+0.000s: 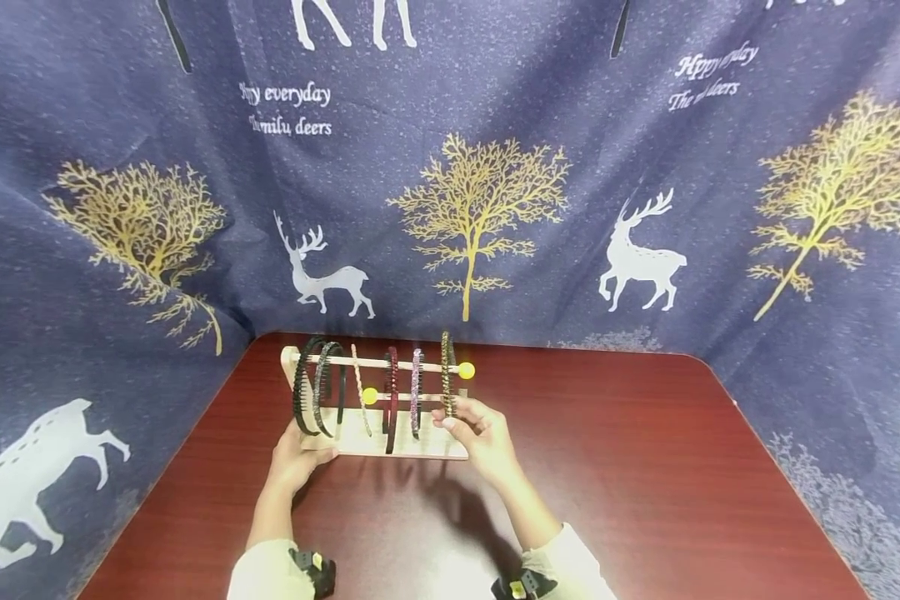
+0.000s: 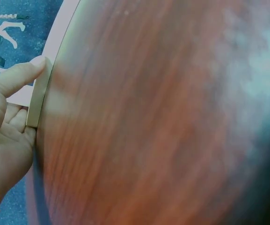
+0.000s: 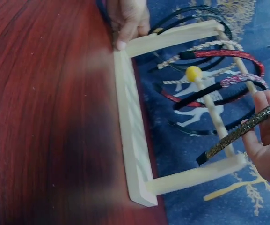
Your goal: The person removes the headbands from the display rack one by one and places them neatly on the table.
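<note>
A navy cloth backdrop (image 1: 510, 100) printed with white deer and gold trees hangs behind a glossy red-brown wooden table (image 1: 630, 450). On its far left part stands a pale wooden two-rod rack (image 3: 129, 126) hung with headbands. At its right end, the thin gold-glitter headband (image 1: 446, 367) is at the upper rod, just left of the yellow ball (image 1: 466, 372) on the rod's tip; whether the rod bears its weight cannot be told. If the right hand (image 1: 487, 437) loosens its pinch too soon, that band could slip off its perch, and a sideways tug could snag it on the ball or knock the nearby lilac sequined headband (image 1: 416, 392). A hard pull might also tip the rack should the left hand (image 1: 294, 460) relax, since the rods are loaded well above the base. The gold band lies at the right hand's thumb and fingertips, well apart from the left hand, which grips the near left corner of the base, thumb on its edge, beside the black toothed headband (image 1: 300, 392).
</note>
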The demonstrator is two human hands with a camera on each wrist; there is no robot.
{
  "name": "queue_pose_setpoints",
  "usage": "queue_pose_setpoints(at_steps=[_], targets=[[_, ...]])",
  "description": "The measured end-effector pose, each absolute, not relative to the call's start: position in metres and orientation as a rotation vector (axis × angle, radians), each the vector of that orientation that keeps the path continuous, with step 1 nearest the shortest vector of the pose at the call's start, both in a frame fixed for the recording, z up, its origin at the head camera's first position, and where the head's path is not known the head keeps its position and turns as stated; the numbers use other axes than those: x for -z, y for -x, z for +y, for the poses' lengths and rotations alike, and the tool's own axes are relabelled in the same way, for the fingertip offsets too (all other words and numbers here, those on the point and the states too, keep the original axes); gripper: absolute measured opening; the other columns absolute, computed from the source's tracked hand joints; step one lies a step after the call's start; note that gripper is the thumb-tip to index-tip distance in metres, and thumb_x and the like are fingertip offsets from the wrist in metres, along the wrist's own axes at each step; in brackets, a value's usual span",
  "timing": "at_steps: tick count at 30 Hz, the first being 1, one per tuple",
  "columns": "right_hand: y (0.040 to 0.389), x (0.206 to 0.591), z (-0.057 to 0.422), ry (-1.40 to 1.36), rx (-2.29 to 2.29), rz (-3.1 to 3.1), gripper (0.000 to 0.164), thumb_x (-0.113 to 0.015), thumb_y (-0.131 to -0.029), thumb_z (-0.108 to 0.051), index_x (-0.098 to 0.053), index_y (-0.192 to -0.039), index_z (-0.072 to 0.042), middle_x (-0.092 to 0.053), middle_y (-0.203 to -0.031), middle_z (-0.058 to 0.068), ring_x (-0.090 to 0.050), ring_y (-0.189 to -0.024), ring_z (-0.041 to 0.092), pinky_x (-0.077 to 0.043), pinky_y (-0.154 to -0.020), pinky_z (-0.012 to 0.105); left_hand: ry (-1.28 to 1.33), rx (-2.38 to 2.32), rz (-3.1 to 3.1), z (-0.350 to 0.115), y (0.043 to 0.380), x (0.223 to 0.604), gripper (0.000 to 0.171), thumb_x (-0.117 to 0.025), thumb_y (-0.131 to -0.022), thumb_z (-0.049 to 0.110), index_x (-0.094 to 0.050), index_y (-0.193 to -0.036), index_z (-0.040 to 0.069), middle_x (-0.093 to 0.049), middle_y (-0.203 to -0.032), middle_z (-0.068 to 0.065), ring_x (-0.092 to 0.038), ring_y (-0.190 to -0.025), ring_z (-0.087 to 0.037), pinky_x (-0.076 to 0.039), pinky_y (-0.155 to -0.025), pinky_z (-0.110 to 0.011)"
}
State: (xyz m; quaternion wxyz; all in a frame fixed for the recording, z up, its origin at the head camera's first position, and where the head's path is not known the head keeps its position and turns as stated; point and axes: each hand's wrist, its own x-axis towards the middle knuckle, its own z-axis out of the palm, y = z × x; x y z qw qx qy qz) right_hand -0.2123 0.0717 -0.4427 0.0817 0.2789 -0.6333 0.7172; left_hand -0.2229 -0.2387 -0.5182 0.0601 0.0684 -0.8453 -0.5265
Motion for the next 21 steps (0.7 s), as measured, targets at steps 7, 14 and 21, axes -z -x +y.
queue_pose_setpoints(at_steps=[7,14,21], targets=[[0.21,0.438,0.082,-0.841,-2.138,-1.844,0.025,-0.057,-0.086,0.009,-0.053,-0.109,0.019,-0.062,-0.094,0.031,-0.067,-0.083,0.021,-0.053,-0.082,0.033,-0.215,1.604,-2.554,-0.236,0.223,0.517,0.077,-0.076,-0.071,0.003,-0.036,-0.136,0.001,-0.04,-0.137,-0.025,-0.031,-0.127,-0.04,-0.025,-0.105,-0.054],[0.208,0.43,0.086,-0.858,-2.121,-1.787,0.026,-0.055,-0.085,0.013,-0.052,-0.11,0.019,-0.063,-0.094,0.029,-0.066,-0.084,0.026,-0.053,-0.081,0.037,-0.208,1.577,-2.553,-0.236,0.223,0.516,0.073,-0.078,-0.07,0.003,-0.04,-0.132,0.001,-0.043,-0.133,-0.027,-0.034,-0.125,-0.041,-0.026,-0.103,-0.056],[0.207,0.422,0.092,-0.878,-2.101,-1.722,0.025,-0.055,-0.086,0.011,-0.053,-0.11,0.018,-0.063,-0.094,0.028,-0.066,-0.087,0.023,-0.053,-0.081,0.04,-0.204,1.584,-2.545,-0.237,0.223,0.518,0.073,-0.078,-0.07,0.003,-0.04,-0.132,0.001,-0.045,-0.132,-0.027,-0.036,-0.123,-0.041,-0.027,-0.103,-0.056]])
